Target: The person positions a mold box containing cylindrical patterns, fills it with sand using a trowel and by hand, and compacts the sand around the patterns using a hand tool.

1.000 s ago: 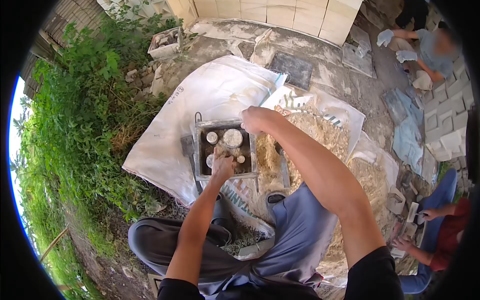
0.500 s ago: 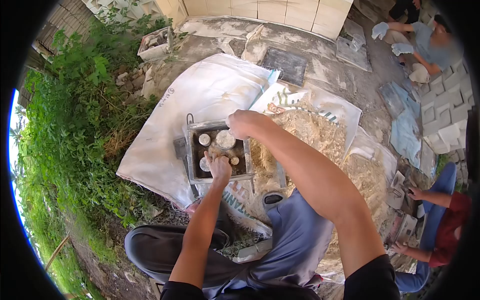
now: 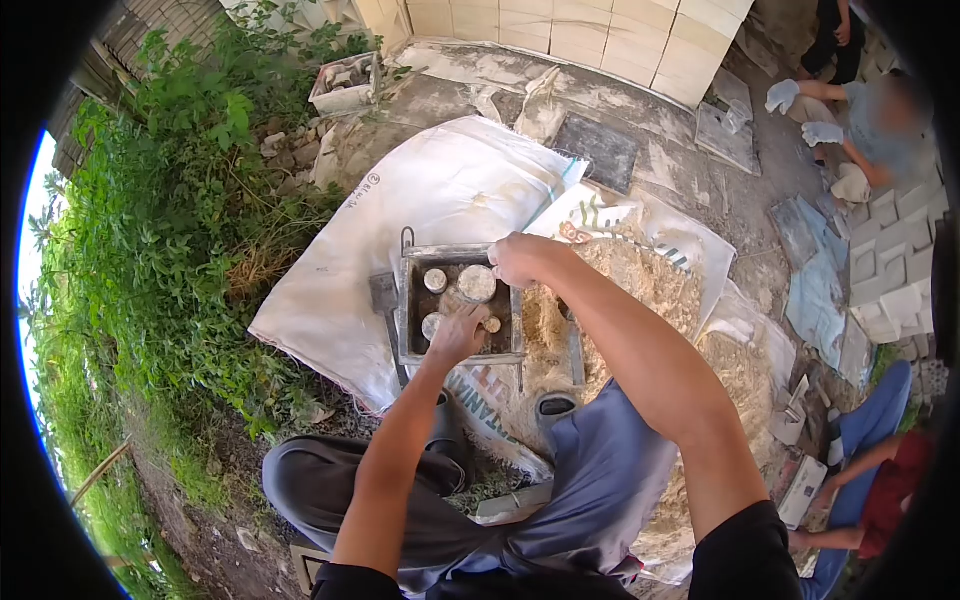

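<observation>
A rectangular box frame (image 3: 463, 357) stands on white sacking in front of me, with several round pale discs inside. The largest disc (image 3: 477, 284) lies near its upper right corner and a smaller one (image 3: 435, 280) at its upper left. My left hand (image 3: 460, 335) reaches into the box between the lower discs, fingers bent down; whether they pinch anything is hidden. At the upper right corner of the frame is my right hand (image 3: 518, 262), its fingers curled at the rim, with their tips partly hidden.
Sandy material (image 3: 640, 290) is heaped on the sacks (image 3: 400, 210) to the right, with a trowel (image 3: 576, 350) beside the box. A dark square board (image 3: 594, 152) lies beyond. Plants grow at left. Two co-workers sit at right; another person is partly visible at top right.
The view has shifted, moving the scene slightly right and down. My left hand's fingers have changed position among the discs. At lower right, a co-worker's hands have moved.
</observation>
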### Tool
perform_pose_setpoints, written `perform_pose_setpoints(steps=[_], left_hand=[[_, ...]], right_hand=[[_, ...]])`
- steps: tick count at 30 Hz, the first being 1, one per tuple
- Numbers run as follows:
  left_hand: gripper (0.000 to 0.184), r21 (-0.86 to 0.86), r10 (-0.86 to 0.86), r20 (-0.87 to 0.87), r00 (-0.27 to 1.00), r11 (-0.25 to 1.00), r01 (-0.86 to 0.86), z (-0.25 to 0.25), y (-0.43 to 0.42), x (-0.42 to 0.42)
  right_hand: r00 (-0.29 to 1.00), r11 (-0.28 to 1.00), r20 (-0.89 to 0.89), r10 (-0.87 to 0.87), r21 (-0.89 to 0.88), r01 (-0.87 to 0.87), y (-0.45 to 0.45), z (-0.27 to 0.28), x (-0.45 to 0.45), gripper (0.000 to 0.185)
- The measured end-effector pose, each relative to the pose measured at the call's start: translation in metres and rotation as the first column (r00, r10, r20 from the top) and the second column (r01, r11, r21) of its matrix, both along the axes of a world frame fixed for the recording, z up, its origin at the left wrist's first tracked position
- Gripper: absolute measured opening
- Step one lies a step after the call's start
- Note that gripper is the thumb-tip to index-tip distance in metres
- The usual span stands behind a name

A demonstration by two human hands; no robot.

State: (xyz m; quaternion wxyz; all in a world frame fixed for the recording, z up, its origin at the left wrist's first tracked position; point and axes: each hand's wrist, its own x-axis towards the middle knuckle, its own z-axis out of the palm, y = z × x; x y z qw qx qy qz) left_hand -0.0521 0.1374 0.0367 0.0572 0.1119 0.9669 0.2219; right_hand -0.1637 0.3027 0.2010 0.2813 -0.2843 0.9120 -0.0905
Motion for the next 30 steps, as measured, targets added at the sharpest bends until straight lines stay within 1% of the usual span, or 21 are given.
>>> perform_pose_setpoints(steps=[2,3,5,8,10,13,15,16,18,19,20,21,22,23,24,25,26,27,28,29,30], left_hand=[[0.04,0.202,-0.177,-0.14,0.974,0.958,0.203,0.022,0.005,0.008],[0.04,0.2,-0.175,-0.137,0.975,0.959,0.201,0.02,0.006,0.008],[0.038,0.176,-0.159,-0.016,0.987,0.971,0.159,0.012,0.008,0.004],[0.035,0.248,-0.141,-0.06,0.988,0.957,0.151,-0.024,-0.002,-0.005],[0.035,0.291,-0.121,-0.046,0.992,0.948,0.129,-0.022,-0.003,-0.004],[0.036,0.301,-0.094,-0.113,0.989,0.946,0.124,-0.021,-0.002,0.001],[0.036,0.249,-0.016,-0.036,0.999,0.968,0.025,-0.015,0.001,0.004],[0.036,0.252,-0.012,-0.039,0.999,0.967,0.022,-0.008,-0.003,0.006],[0.039,0.077,-0.103,-0.132,0.986,0.99,0.114,0.012,-0.018,0.014],[0.039,0.088,-0.093,-0.135,0.986,0.99,0.106,0.022,-0.025,0.018],[0.044,-0.058,-0.16,-0.113,0.981,0.986,0.154,0.032,-0.034,0.021],[0.048,-0.2,-0.219,-0.082,0.972,0.959,0.199,0.035,-0.039,0.024],[0.048,-0.188,-0.204,-0.087,0.975,0.964,0.185,0.031,-0.04,0.024],[0.051,-0.274,-0.261,-0.031,0.965,0.931,0.243,0.026,-0.041,0.023],[0.054,-0.353,-0.315,0.029,0.948,0.884,0.305,0.024,-0.041,0.02],[0.054,-0.343,-0.313,0.025,0.95,0.889,0.302,0.021,-0.039,0.015],[0.055,-0.383,-0.308,0.101,0.946,0.866,0.322,0.018,-0.037,0.009],[0.057,-0.419,-0.301,0.174,0.937,0.839,0.348,0.014,-0.036,0.006],[0.057,-0.411,-0.301,0.169,0.939,0.844,0.345,0.007,-0.035,0.006],[0.058,-0.472,-0.323,0.142,0.936,0.809,0.35,-0.001,-0.034,0.003],[0.06,-0.534,-0.346,0.117,0.931,0.768,0.353,-0.005,-0.034,-0.002]], right_hand=[[0.999,0.999,-0.012,0.033,0.022,-0.033,-0.004,-0.002,-0.003,0.026],[0.997,0.997,-0.024,0.07,0.038,-0.069,-0.008,-0.004,-0.004,0.026],[0.994,0.994,-0.031,0.103,0.037,-0.102,-0.013,-0.009,-0.006,0.024],[0.989,0.989,-0.045,0.143,0.057,-0.14,-0.012,-0.003,-0.005,0.026],[0.986,0.986,-0.053,0.155,0.061,-0.152,-0.011,-0.005,-0.004,0.025],[0.991,0.993,-0.062,0.117,0.041,-0.115,-0.009,-0.007,-0.003,0.026],[0.98,0.978,-0.05,0.193,0.084,-0.189,-0.008,-0.01,0.0,0.026],[0.979,0.977,-0.052,0.197,0.088,-0.192,-0.008,-0.012,0.005,0.026],[0.986,0.986,-0.045,0.159,0.06,-0.156,-0.008,-0.022,0.025,0.024],[0.98,0.972,0.036,0.196,0.122,-0.199,-0.008,-0.033,0.032,0.031],[0.966,0.952,0.119,0.228,0.182,-0.247,-0.01,-0.047,0.041,0.039],[0.963,0.945,0.121,0.241,0.197,-0.261,-0.005,-0.077,0.054,0.039],[0.948,0.912,-0.033,0.317,0.285,-0.296,0.004,-0.115,0.069,0.049],[0.9,0.874,-0.18,0.398,0.374,-0.312,0.008,-0.135,0.078,0.06],[0.895,0.867,-0.18,0.407,0.385,-0.317,0.006,-0.137,0.081,0.06],[0.87,0.816,-0.172,0.463,0.465,-0.342,0.005,-0.14,0.085,0.068],[0.842,0.758,-0.157,0.517,0.541,-0.364,0.004,-0.144,0.089,0.077],[0.841,0.751,-0.151,0.52,0.549,-0.366,0.002,-0.146,0.091,0.077],[0.856,0.794,-0.19,0.481,0.507,-0.334,0.001,-0.147,0.091,0.08],[0.867,0.834,-0.232,0.442,0.463,-0.301,-0.001,-0.148,0.088,0.084],[0.864,0.829,-0.236,0.446,0.472,-0.299,-0.003,-0.144,0.085,0.084]])
